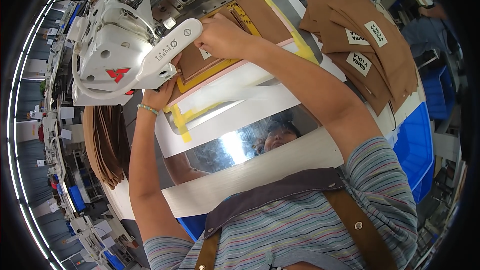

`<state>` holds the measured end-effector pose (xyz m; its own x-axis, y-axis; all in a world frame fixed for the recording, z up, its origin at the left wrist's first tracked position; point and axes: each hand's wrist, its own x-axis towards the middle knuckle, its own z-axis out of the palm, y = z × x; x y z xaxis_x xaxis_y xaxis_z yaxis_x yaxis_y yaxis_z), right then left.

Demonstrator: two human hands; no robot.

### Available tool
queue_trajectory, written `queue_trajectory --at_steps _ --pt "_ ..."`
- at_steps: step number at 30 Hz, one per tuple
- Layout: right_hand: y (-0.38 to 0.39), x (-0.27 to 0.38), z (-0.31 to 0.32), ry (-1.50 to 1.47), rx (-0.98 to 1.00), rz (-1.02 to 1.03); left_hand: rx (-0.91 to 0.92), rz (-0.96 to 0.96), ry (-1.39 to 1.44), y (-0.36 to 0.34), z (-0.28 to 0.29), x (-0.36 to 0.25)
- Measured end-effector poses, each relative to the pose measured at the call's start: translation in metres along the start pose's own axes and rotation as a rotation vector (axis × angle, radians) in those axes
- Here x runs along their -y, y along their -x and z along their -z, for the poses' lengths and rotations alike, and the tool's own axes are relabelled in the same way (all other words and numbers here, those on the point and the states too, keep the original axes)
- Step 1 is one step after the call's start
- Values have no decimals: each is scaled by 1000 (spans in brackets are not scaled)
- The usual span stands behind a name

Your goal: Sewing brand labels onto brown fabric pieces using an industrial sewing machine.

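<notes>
A white sewing machine with a lit head stands over a brown fabric piece. The fabric lies in a flat template with a yellow-edged frame and yellow tape. My right hand is on the frame and fabric, right of the machine head, its fingers curled down; what they grip is hidden. Below the machine head, my left hand, with a beaded bracelet at the wrist, rests at the template's left edge. The machine covers most of its fingers. A pale label shows on the fabric beside my right hand.
Brown fabric pieces with white labels lie fanned out at the right. More brown pieces hang at the table's left edge. A shiny metal plate lies before the template. A blue bin stands low at the right.
</notes>
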<state>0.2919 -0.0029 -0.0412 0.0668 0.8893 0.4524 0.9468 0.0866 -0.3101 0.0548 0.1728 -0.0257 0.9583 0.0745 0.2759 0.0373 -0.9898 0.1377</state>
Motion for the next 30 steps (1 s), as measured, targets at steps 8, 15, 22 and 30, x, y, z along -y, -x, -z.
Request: queue_trajectory --at_steps 8,15,22,30 --pt "3 23 -29 -200 54 291 78 122 248 26 -32 65" --pt "5 20 -28 -155 48 315 -16 125 307 30 -48 83" --pt "7 23 -22 -203 43 318 136 172 18 17 -59 84" --pt "9 25 -14 -278 62 252 129 195 181 23 -72 111"
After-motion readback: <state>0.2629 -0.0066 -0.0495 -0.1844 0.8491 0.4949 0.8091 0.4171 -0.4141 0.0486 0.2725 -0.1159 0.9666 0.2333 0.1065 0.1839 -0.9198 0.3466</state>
